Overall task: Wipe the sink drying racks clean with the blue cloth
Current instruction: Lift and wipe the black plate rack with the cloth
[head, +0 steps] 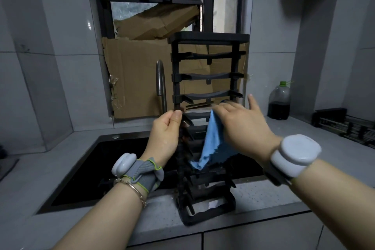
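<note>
Tall black plastic tiered drying rack [205, 76] is standing on end on the grey speckled desk [253, 195], bottom centre, right by the black sink [113, 168]. Left hand [165, 134] is curling its grip round the left post mid-frame. Just right of it, the right hand [241, 124], grip spread flat, is pressing the soft blue cloth [215, 144] onto a rung. Rack's looking stiff but light and tippy, so I'm guessing that post is the place to hold.

Left hand [165, 134] curled in a grip; right hand [241, 126] spread flat.
</note>
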Tool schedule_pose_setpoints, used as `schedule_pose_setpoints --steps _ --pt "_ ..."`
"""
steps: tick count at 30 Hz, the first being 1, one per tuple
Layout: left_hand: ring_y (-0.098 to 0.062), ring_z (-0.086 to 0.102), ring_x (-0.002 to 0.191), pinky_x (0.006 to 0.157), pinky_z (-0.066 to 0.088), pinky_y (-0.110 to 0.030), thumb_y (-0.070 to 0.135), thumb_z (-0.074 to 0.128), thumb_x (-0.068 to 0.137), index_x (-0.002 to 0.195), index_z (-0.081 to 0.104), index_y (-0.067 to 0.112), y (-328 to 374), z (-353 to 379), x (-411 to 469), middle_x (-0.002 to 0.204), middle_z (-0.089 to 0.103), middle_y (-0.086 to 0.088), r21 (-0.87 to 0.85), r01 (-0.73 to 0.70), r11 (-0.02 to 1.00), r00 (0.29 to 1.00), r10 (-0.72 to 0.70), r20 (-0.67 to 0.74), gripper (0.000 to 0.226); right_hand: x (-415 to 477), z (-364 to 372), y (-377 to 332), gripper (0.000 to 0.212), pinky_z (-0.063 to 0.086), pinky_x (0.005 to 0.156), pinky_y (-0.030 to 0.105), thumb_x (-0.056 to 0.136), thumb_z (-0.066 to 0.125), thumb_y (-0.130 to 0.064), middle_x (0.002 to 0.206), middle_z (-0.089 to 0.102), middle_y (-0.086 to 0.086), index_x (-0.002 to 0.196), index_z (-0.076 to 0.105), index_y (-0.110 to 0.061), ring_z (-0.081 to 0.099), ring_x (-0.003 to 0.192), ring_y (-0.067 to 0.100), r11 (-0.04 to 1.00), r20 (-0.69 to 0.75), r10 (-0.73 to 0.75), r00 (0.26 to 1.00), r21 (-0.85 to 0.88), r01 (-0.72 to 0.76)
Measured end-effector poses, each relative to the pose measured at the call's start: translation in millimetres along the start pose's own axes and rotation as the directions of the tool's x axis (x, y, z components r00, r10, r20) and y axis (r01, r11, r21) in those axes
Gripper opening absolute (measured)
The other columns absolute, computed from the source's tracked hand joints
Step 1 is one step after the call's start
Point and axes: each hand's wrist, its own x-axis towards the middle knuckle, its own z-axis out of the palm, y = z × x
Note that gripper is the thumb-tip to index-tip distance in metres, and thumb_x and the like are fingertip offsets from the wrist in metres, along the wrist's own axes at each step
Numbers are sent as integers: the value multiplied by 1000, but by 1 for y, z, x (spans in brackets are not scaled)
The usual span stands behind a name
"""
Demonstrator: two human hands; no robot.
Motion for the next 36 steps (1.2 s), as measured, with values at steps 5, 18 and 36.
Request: schedule_pose_setpoints --steps 5,18,36 --pt "-20 56 80 81 49 -49 30 40 100 91 63 -3 0 -1 -4 94 64 -30 -24 27 999 1000 -27 9 40 3 15 -10 45 0 113 53 88 36 -6 136 46 7 133 40 -10 38 130 23 994 -63 81 995 -65 -85" --pt "-16 57 89 86 46 -39 16 37 101 90 60 18 -9 8 -8 94 64 -7 -153 52 987 998 -54 -9 26 2 51 -47 35 23 108 48 74 46 -15 95 72 4 97 71 -8 67 89 21 959 -655 77 752 255 124" --pt "-22 62 101 101 44 -45 19 36 101 93 64 13 -5 4 -9 102 68 -10 -351 156 923 987 -133 90 30 7 40 13 28 42 86 54 57 61 1 78 74 3 76 75 -13 67 67 24 993 -633 41 773 112 39"
